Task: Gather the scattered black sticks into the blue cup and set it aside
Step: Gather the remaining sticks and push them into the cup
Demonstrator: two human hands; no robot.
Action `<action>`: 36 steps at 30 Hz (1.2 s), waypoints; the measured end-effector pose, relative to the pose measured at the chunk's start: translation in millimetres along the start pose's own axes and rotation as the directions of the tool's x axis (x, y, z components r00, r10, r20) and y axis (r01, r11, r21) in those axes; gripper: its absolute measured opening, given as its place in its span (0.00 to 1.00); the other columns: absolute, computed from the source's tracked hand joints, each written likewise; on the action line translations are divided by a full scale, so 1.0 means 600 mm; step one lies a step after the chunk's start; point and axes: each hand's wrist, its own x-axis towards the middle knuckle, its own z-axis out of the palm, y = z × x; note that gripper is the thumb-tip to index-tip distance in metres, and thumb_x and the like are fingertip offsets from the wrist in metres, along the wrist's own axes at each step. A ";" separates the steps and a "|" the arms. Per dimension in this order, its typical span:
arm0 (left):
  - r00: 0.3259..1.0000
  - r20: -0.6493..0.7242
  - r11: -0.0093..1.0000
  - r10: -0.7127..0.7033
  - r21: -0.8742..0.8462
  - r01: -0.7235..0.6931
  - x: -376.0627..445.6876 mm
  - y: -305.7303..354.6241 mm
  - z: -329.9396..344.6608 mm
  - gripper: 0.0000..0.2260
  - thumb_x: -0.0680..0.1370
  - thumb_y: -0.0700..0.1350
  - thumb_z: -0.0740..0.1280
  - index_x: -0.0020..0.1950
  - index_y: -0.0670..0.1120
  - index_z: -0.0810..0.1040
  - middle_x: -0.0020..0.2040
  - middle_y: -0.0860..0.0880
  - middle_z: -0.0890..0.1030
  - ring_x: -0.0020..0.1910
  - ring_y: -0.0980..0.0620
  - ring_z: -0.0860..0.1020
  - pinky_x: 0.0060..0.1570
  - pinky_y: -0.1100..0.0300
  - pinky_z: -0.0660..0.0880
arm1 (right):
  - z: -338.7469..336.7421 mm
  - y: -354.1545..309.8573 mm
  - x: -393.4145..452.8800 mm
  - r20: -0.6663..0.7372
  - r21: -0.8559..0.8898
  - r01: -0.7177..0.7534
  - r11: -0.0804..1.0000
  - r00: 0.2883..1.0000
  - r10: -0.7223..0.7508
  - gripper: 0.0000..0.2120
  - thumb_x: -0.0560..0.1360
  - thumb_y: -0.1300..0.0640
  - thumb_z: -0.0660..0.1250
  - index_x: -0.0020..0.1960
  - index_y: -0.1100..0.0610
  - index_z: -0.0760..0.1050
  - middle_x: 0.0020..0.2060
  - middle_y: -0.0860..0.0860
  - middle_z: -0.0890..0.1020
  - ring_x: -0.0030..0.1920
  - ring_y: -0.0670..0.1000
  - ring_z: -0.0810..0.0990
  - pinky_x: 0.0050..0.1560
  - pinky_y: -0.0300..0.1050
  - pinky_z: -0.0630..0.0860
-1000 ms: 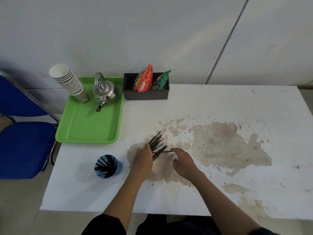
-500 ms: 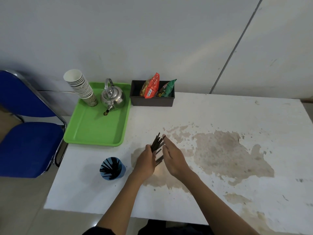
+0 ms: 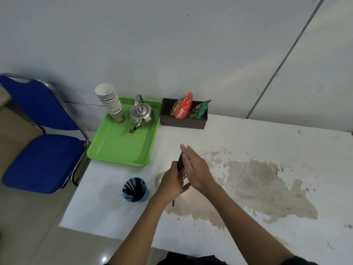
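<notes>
A bundle of black sticks [image 3: 180, 161] is pressed between my two hands above the white table [image 3: 267, 142]. My left hand [image 3: 171, 183] wraps around the bundle from the left. My right hand [image 3: 196, 170] lies flat against its right side, fingers straight and pointing away from me. One stick end [image 3: 173, 203] pokes out below my left wrist. The blue cup [image 3: 136, 189] stands upright to the left of my left hand, with several black sticks inside it.
A green tray [image 3: 122, 148] at the back left carries a stack of paper cups [image 3: 111, 103] and a steel kettle [image 3: 141, 114]. A dark box [image 3: 183, 122] of snack packets sits by the wall. A blue chair [image 3: 41, 148] stands left of the table. Brown stains [image 3: 254, 176] mark the tabletop.
My hands have closed together around the sticks, pulling the spread bundle into a tight one and lifting it more upright. The camera view has shifted.
</notes>
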 end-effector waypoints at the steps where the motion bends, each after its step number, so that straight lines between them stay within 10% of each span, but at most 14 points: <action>1: 1.000 -0.004 0.999 -0.009 -0.036 0.009 -0.001 0.002 -0.005 0.10 0.85 0.49 0.53 0.55 0.44 0.69 0.42 0.51 0.77 0.39 0.54 0.76 0.36 0.59 0.70 | -0.001 -0.005 0.003 0.036 -0.031 0.019 0.999 0.999 -0.018 0.20 0.83 0.53 0.50 0.75 0.49 0.62 0.74 0.48 0.65 0.76 0.45 0.55 0.70 0.38 0.55; 7: 0.992 -0.069 0.952 -0.106 -0.294 0.082 -0.003 0.018 -0.039 0.08 0.85 0.49 0.55 0.52 0.48 0.71 0.42 0.49 0.75 0.38 0.52 0.73 0.43 0.51 0.73 | -0.008 -0.059 0.024 -0.091 0.433 -0.105 0.895 0.983 0.160 0.18 0.82 0.52 0.54 0.71 0.50 0.70 0.69 0.44 0.73 0.70 0.40 0.68 0.66 0.32 0.61; 12: 0.956 -0.233 0.788 -0.181 -0.616 -0.001 -0.006 0.053 -0.085 0.09 0.85 0.47 0.55 0.52 0.46 0.73 0.40 0.49 0.73 0.39 0.52 0.73 0.45 0.54 0.73 | 0.011 -0.067 0.012 0.145 0.821 -0.408 0.399 0.825 0.546 0.22 0.83 0.50 0.47 0.72 0.57 0.66 0.70 0.52 0.71 0.72 0.50 0.66 0.75 0.49 0.56; 17: 0.913 -0.376 0.625 -0.159 -0.754 -0.202 0.001 0.088 -0.122 0.09 0.86 0.43 0.54 0.49 0.46 0.71 0.38 0.51 0.73 0.34 0.55 0.71 0.41 0.58 0.73 | 0.038 -0.079 -0.005 0.426 0.872 -0.487 -0.052 0.703 0.569 0.24 0.83 0.53 0.45 0.68 0.65 0.69 0.68 0.61 0.72 0.72 0.56 0.66 0.75 0.51 0.58; 36: 0.869 -0.483 0.701 -0.107 -0.657 -0.278 -0.019 0.113 -0.106 0.07 0.86 0.43 0.54 0.56 0.46 0.71 0.44 0.49 0.77 0.42 0.60 0.79 0.46 0.67 0.75 | 0.012 -0.144 0.030 0.429 0.902 -0.361 -0.237 0.816 0.387 0.23 0.82 0.54 0.46 0.63 0.68 0.72 0.57 0.63 0.81 0.59 0.61 0.78 0.62 0.55 0.71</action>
